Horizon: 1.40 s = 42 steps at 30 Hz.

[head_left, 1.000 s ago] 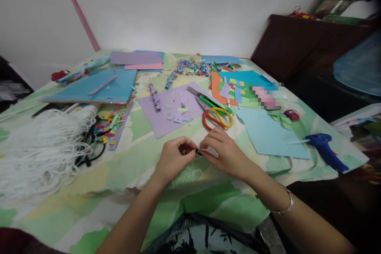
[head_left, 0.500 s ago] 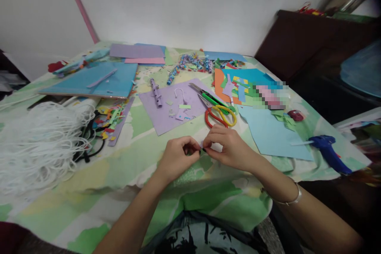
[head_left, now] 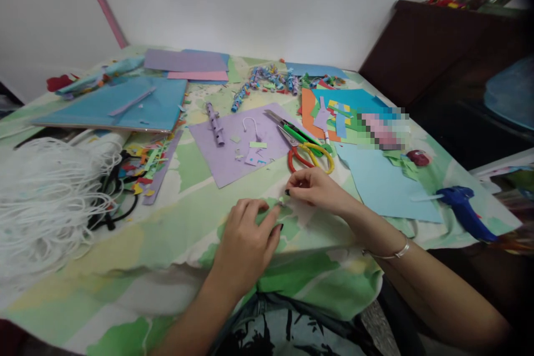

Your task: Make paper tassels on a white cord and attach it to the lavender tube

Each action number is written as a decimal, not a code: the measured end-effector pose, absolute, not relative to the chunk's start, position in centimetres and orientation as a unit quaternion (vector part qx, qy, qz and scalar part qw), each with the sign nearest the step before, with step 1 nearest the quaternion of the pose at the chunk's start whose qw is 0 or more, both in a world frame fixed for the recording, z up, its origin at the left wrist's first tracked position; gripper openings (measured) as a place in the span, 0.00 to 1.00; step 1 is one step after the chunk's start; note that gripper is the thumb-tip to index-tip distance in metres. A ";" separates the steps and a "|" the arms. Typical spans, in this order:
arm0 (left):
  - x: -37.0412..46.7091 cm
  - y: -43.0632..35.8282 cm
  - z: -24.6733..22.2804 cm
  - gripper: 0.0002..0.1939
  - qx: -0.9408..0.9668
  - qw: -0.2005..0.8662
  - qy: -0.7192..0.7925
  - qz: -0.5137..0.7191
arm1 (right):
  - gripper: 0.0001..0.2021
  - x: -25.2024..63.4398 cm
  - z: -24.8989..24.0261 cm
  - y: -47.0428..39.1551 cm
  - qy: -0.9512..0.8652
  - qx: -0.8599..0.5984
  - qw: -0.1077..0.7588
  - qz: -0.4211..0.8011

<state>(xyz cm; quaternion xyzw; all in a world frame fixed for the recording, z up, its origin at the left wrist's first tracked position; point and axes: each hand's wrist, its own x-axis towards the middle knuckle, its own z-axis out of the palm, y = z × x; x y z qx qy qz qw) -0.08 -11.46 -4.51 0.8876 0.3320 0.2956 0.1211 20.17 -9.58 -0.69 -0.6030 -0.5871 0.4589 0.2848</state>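
My left hand (head_left: 248,239) rests low over the patterned tablecloth, fingers apart, its index fingertip at a tiny pale piece (head_left: 282,201). Just right of that piece, my right hand (head_left: 315,192) has thumb and fingertips pinched together; whatever lies between them is too small to make out. Beyond the hands are scissors (head_left: 319,158) with red and yellow handles and a green cutter (head_left: 298,132), both partly on a purple sheet (head_left: 221,169). A purple paper roll with cut tabs (head_left: 215,125) and small scraps lie on that sheet.
White cord (head_left: 45,200) is heaped at the left, beside colored scraps (head_left: 146,169) and a blue pad (head_left: 120,105). A light blue sheet (head_left: 384,189) and a blue glue gun (head_left: 465,211) lie at the right. Decorated rolls (head_left: 267,78) stand out near the wall.
My hands have moved apart. The left has opened and lowered beside the tiny piece, while the right stays pinched, slightly higher. The whole view has shifted a little.
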 end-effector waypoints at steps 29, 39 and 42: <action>0.0 -11.5 -4.4 0.16 0.925 0.039 0.294 0.238 | 0.04 19.9 -1.9 -10.3 -0.584 -0.631 0.273 0.431; 0.0 -11.1 -4.2 0.15 0.929 0.033 0.282 0.236 | 0.04 20.1 -1.7 -10.4 -0.587 -0.629 0.255 0.441; -0.1 -11.1 -4.3 0.15 0.932 0.035 0.280 0.226 | 0.04 20.0 -1.8 -10.4 -0.586 -0.634 0.253 0.437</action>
